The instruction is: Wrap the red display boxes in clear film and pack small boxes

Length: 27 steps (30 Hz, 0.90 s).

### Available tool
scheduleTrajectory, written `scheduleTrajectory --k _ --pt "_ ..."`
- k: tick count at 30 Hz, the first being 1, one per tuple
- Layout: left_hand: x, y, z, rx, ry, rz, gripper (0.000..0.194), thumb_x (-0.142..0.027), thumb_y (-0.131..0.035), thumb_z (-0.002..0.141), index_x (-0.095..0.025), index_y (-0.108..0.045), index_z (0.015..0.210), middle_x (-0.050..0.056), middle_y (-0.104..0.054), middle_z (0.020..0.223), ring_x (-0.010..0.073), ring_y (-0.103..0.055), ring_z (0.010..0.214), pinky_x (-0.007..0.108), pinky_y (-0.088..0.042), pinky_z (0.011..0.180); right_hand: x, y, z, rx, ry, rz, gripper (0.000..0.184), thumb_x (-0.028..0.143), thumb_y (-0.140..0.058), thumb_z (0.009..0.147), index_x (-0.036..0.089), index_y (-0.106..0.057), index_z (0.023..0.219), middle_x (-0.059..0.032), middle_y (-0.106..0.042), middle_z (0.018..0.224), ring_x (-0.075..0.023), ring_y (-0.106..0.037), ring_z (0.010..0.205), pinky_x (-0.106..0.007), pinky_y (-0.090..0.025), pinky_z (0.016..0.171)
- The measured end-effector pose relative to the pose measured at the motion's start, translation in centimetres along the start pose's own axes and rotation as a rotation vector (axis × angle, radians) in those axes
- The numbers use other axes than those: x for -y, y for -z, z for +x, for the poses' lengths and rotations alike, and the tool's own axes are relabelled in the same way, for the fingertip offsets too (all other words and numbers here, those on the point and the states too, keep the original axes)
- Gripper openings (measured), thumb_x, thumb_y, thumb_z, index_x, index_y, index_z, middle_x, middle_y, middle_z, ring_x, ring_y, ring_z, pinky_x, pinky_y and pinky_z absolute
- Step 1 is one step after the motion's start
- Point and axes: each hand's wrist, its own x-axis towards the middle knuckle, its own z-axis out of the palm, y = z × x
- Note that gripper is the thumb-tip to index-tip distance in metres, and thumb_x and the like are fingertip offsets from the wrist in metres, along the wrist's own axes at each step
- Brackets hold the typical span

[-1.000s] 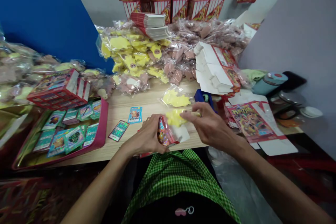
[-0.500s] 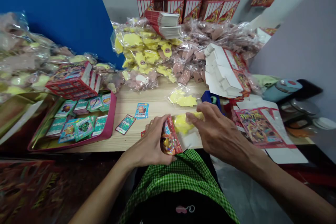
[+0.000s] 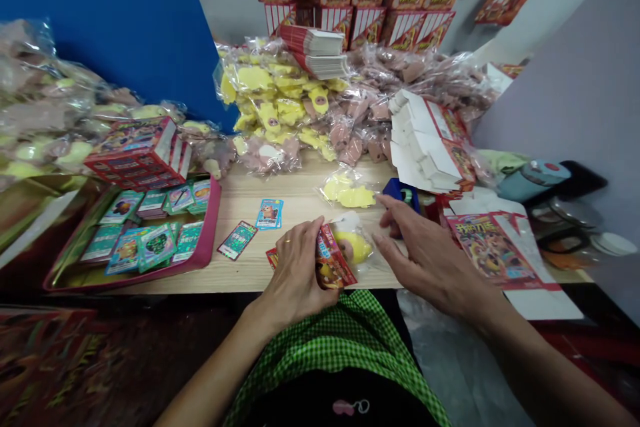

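Note:
My left hand [image 3: 300, 267] is wrapped round a small red printed box [image 3: 336, 260], held at the table's front edge. At the box's right end, a yellow toy [image 3: 353, 247] in a clear bag sticks out, its inner part hidden by the box. Just right of the toy, my right hand [image 3: 425, 257] has its fingers apart and holds nothing. Beyond the hands lies another bagged yellow toy [image 3: 350, 190]. Left of my left hand are a blue card [image 3: 269, 213] and a green card [image 3: 238, 240] on the wood.
A pink-rimmed tray [image 3: 207, 240] with stacked cards stands left, red boxes [image 3: 135, 150] on its back edge. Bagged yellow toys [image 3: 270, 100] and brownish ones [image 3: 360, 127] heap behind. Opened cartons [image 3: 425, 140], a blue tape dispenser [image 3: 397, 190] and a bottle [image 3: 535, 180] are right.
My right hand has let go of the bagged yellow toy and drawn back slightly right, fingers spread. The toy now sits partly in the box's end. My left hand keeps its hold.

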Motion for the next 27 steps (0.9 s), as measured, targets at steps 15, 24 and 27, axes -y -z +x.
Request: scheduleTrajectory --k 15,24,27 --pt "-1.2 -1.9 0.7 -0.128 0.043 -0.006 0.114 -0.032 -0.080 0.064 -0.019 -0.015 0.156 0.019 -0.048 0.139 0.0383 -0.049 0.126 0.058 -0.042 0.105 -1.4 -2.0 -0.1 -0.133 0.170 -0.117 0.021 0.016 -0.048 0.096 0.018 -0.068 0.101 -0.0125 -0.061 0.115 -0.0299 -0.057 0.106 -0.045 -0.044 0.088" --pt "0.5 -2.2 3.3 0.040 0.407 0.081 0.097 -0.061 -0.072 0.081 -0.012 -0.032 0.155 0.024 -0.048 0.150 0.0409 -0.049 0.137 0.058 -0.043 0.110 -0.8 -5.2 5.6 -0.030 0.258 -0.260 0.030 0.017 -0.045 0.097 0.013 -0.073 0.108 -0.0187 -0.064 0.123 -0.0331 -0.060 0.112 -0.048 -0.048 0.095" --pt "5.0 0.8 2.1 0.023 0.632 0.428 0.061 -0.046 -0.057 0.098 -0.014 -0.045 0.148 0.023 -0.046 0.154 0.0366 -0.048 0.140 0.052 -0.043 0.112 1.5 -9.4 9.3 0.332 0.235 -0.325 0.031 0.022 -0.048 0.100 0.012 -0.069 0.121 -0.0191 -0.063 0.126 -0.0327 -0.059 0.114 -0.047 -0.048 0.098"
